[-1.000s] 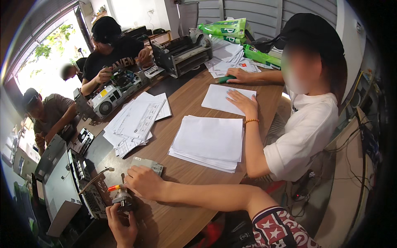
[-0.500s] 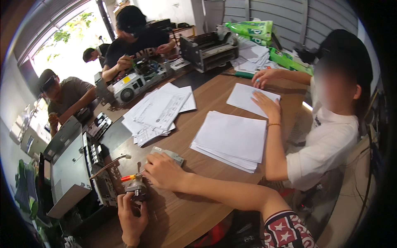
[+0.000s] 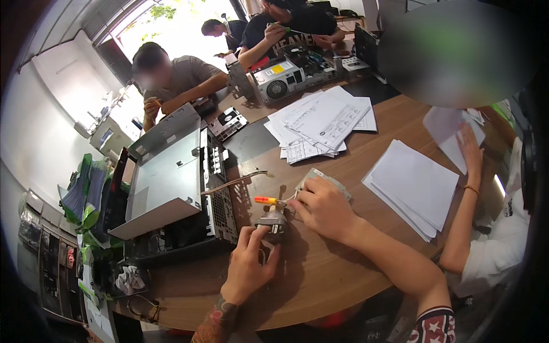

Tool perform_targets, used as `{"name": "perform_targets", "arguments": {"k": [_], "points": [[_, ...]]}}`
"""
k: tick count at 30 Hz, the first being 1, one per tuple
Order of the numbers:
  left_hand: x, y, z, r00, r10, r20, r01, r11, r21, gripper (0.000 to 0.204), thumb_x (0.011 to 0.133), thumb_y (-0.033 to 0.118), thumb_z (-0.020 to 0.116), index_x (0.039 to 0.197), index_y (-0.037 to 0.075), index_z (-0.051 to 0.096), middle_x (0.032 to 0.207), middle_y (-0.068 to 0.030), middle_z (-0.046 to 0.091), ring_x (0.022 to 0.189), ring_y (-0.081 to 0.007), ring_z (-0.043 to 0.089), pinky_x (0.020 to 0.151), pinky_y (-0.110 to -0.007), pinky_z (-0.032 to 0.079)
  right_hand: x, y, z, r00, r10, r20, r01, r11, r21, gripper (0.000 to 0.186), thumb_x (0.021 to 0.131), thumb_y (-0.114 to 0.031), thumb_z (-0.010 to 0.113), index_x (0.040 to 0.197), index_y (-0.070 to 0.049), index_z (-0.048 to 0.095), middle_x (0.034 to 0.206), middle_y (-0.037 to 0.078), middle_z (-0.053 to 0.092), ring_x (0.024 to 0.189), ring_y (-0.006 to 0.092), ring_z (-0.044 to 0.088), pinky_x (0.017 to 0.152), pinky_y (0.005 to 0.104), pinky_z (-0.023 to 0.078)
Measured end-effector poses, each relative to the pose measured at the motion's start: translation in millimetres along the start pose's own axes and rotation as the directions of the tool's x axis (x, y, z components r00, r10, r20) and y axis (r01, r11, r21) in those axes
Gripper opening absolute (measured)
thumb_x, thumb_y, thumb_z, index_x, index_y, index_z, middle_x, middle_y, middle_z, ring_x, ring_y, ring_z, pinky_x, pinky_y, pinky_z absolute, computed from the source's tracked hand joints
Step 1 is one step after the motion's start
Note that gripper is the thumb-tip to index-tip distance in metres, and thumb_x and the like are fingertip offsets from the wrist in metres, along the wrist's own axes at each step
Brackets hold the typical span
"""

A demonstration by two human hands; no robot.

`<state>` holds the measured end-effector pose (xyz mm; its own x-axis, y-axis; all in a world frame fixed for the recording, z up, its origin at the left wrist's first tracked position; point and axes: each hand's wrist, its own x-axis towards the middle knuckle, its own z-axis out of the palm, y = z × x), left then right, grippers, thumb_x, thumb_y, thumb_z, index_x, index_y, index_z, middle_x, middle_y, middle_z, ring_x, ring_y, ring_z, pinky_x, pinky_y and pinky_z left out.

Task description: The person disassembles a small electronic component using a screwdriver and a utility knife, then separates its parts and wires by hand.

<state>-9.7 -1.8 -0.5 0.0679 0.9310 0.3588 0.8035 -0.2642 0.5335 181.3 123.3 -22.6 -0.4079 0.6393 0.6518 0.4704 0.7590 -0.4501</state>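
My left hand (image 3: pixel 251 263) grips a small dark-grey metal part (image 3: pixel 273 222) from its near side, thumb and fingers on its lower edge. Over the part, my right hand (image 3: pixel 326 208) has its thumb and index finger pinched together at something thin and pale. Just left of that pinch is a short orange-and-yellow handle-like piece (image 3: pixel 265 200); I cannot tell whether my fingers hold it. A flat metal box (image 3: pixel 326 182) lies on the table, partly hidden behind my right hand.
An opened computer case (image 3: pixel 163 194) with a loose cable (image 3: pixel 237 180) stands to the left. Printed papers (image 3: pixel 323 123) and a blank paper stack (image 3: pixel 414 186) lie beyond. Across the table, one person handles another machine (image 3: pixel 280 80); a co-worker's hand (image 3: pixel 470 148) rests on paper at right.
My view has swung left, shifting the scene rightward in the picture. Both my hands stay at the metal part in nearly the same pose.
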Motion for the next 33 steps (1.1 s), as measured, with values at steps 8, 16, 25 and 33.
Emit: {"name": "perform_targets", "arguments": {"k": [8,16,25,33], "points": [[-3.8,4.2,-0.9,1.0,0.026,-0.011,-0.026,0.999,0.031,0.045,0.083,0.008,0.076,0.123,0.006,0.057,0.106,-0.0124,0.056,0.065,-0.0226,0.063,0.058,-0.036,0.052,-3.4,-4.2,-3.0,1.0,0.027,-0.013,-0.026,0.999,0.029,0.015,0.086,-0.016,0.074,0.081,-0.003,0.066,0.087,0.01,0.058,0.085,0.0281,0.06,0.075,0.0408,0.05],[2.7,0.2,1.7,0.998,0.057,-0.018,-0.056,0.998,0.042,0.046,0.082,0.006,0.077,0.123,0.006,0.057,0.105,-0.0112,0.056,0.064,-0.0202,0.063,0.058,-0.035,0.052,-0.2,-0.4,-3.6,1.0,0.026,0.016,-0.026,1.0,0.017,0.018,0.088,-0.018,0.068,0.083,-0.001,0.065,0.091,0.013,0.059,0.09,0.0301,0.059,0.078,0.0434,0.05],[1.9,-1.1,2.1,0.999,0.05,-0.012,-0.049,0.998,0.045,0.045,0.081,0.005,0.076,0.122,0.005,0.057,0.105,-0.0108,0.056,0.064,-0.0181,0.063,0.056,-0.034,0.051,0.4,-2.6,-2.4,1.0,0.003,-0.016,-0.003,1.0,-0.015,0.024,0.088,-0.022,0.074,0.079,-0.001,0.067,0.084,0.011,0.061,0.08,0.029,0.062,0.072,0.0417,0.051],[2.4,-0.5,1.7,0.998,0.058,-0.019,-0.058,0.997,0.042,0.044,0.082,0.006,0.076,0.122,0.005,0.057,0.105,-0.0108,0.056,0.063,-0.0181,0.062,0.057,-0.034,0.052,0.4,-5.1,-7.2,0.997,0.054,0.056,-0.053,0.998,-0.02,0.02,0.085,-0.017,0.073,0.091,-0.002,0.061,0.1,0.014,0.056,0.1,0.0319,0.058,0.086,0.0424,0.05]]}}
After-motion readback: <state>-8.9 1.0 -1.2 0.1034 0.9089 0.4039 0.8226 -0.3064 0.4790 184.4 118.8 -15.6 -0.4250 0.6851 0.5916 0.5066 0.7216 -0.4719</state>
